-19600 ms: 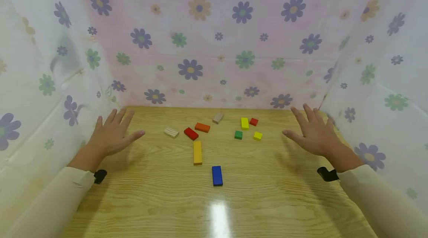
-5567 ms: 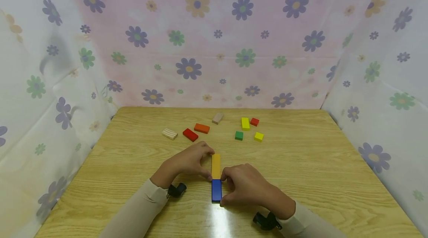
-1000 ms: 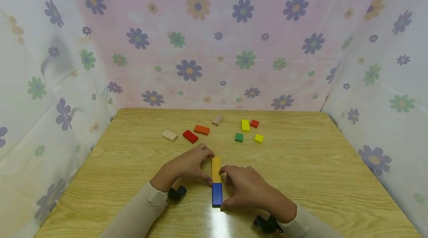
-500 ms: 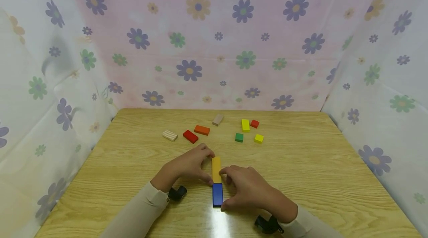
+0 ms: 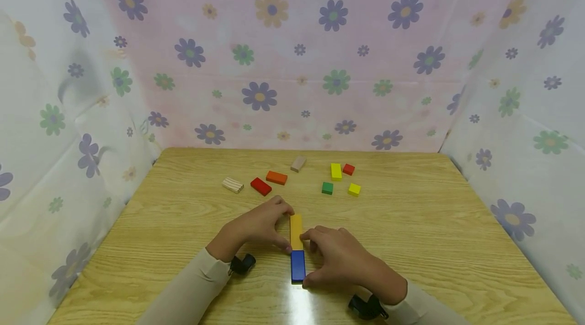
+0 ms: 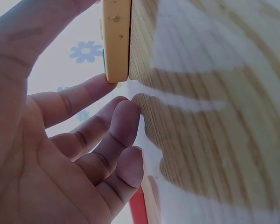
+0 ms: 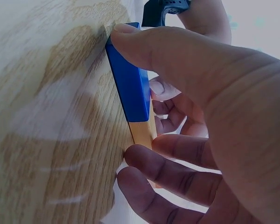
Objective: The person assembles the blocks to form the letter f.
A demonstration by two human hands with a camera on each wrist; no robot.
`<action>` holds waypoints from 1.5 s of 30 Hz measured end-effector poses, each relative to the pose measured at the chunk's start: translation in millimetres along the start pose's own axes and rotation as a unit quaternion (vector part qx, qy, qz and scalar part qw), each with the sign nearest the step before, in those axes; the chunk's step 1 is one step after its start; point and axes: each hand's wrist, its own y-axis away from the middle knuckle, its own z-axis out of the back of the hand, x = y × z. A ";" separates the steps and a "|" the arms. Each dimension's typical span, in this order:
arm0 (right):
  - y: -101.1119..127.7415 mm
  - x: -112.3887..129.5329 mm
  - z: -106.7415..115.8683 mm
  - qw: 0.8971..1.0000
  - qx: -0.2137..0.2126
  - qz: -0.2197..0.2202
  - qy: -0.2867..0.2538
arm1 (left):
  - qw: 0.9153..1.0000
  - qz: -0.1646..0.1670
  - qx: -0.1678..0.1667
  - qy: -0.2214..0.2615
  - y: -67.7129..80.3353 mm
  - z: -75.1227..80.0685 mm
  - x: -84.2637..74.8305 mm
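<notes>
In the head view an orange-yellow wooden block [image 5: 296,231] and a blue block [image 5: 298,266] lie end to end in a straight line on the table. My left hand [image 5: 256,226] spans the orange-yellow block, forefinger at its far end and thumb by the seam. The left wrist view shows that forefinger against the block's end. My right hand [image 5: 345,259] curls along the right side of the pair. Its thumb presses the near end of the blue block [image 7: 130,86], while its forefinger reaches the side of the orange-yellow block. Its other fingers are bent.
Farther back on the wooden table [image 5: 183,223] lie a striped block [image 5: 233,185], red block [image 5: 261,186], orange block [image 5: 276,177], tan block [image 5: 298,164], yellow block [image 5: 336,171], small red block [image 5: 349,169], green block [image 5: 327,188] and small yellow block [image 5: 354,190]. Flowered cloth [image 5: 301,61] surrounds the table.
At first both hands were spread wide and the two blocks lay apart. They came together end to end, and the right forefinger shifted farther along the orange-yellow block. Over the last second almost nothing moved.
</notes>
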 end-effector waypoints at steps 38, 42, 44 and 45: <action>-0.1 -1.7 -0.4 0.999 0.027 -0.013 -0.019 | 0.977 0.104 -0.179 0.050 -7.6 35.9 30.1; 0.2 -1.6 -0.4 0.999 0.032 -0.017 -0.026 | 0.966 0.138 -0.206 0.068 -8.2 40.1 32.3; 0.2 -1.4 -0.4 0.999 0.033 -0.017 -0.029 | 0.961 0.156 -0.219 0.070 -8.6 41.5 34.6; 0.1 -1.3 -0.5 0.999 0.032 -0.015 -0.029 | 0.958 0.164 -0.224 0.072 -8.8 42.4 35.9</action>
